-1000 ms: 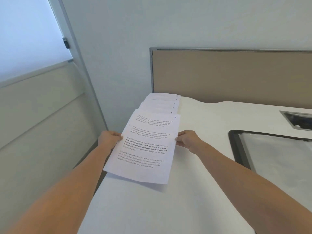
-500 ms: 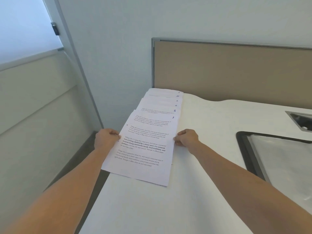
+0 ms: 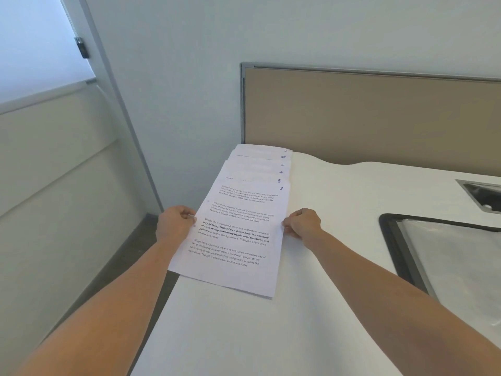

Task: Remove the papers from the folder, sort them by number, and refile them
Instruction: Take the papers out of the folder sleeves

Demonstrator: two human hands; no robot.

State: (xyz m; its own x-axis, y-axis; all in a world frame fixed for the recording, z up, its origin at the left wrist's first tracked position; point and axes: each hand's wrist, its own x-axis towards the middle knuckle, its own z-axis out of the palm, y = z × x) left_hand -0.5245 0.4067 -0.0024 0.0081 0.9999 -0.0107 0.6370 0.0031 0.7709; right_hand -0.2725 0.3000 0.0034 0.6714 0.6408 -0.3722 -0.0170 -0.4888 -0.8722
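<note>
Six papers lie on the table, stepped back past the hands so each corner number shows: 2, 10, 1, 4, 8, 3. The left hand and right hand are curled, each pinching a side edge of sheet 3, likely to line it up. The folder waits right of the right hand, maybe empty; glare hides it.

Probably an office: white desk backed by a cubicle partition.
</note>
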